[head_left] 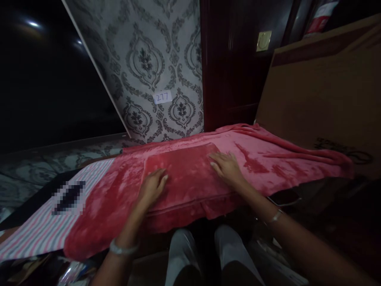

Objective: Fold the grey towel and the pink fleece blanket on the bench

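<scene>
A pinkish-red plush blanket (268,159) lies spread over a low surface. On its middle rests a flat, folded rectangle of similar red plush cloth (187,171); I cannot tell whether it is part of the blanket. My left hand (152,186) lies on the left side of this rectangle, fingers extended and thumb apart, palm down. At its right edge, my right hand (228,167) rests with the fingers stretched toward the upper right corner. Neither hand grips the cloth visibly.
A striped cloth (50,222) lies left of the blanket. Behind stands patterned wallpaper (145,63) with a paper label (162,97). A large dark screen (53,79) is at left, a cardboard box (324,91) at right. My knees (183,254) are below the front edge.
</scene>
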Action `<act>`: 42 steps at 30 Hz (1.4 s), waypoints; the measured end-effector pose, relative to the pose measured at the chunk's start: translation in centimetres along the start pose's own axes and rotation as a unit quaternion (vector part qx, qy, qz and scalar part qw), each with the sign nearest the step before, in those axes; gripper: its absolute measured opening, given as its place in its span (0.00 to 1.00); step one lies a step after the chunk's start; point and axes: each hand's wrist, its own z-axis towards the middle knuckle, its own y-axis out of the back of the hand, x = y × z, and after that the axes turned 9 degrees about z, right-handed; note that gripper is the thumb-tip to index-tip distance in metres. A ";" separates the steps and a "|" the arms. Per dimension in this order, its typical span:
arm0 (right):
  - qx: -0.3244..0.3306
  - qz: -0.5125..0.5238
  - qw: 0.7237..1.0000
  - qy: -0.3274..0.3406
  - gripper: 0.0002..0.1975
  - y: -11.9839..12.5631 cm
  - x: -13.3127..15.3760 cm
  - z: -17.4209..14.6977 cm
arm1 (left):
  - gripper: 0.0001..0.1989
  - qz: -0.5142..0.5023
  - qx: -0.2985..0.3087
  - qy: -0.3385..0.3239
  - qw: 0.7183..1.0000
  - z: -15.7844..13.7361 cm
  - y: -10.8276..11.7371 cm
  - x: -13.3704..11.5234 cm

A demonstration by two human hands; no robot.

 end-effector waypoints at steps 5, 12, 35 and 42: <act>0.101 -0.050 0.992 -0.063 0.28 -2.3 2.7 9.3 | 0.31 0.050 0.084 -0.005 0.995 10.0 0.5 -2.9; 0.129 -0.081 0.985 -0.077 0.27 -7.8 -0.7 9.7 | 0.32 0.120 0.054 0.060 0.989 11.9 -5.3 -0.7; 0.088 -0.103 0.989 -0.065 0.26 -11.0 -2.9 8.3 | 0.28 0.089 -0.016 0.137 0.986 10.4 -6.5 -0.4; 0.082 -0.112 0.988 -0.069 0.27 -11.1 -2.9 8.1 | 0.33 0.002 0.054 0.316 0.947 10.3 -5.4 2.0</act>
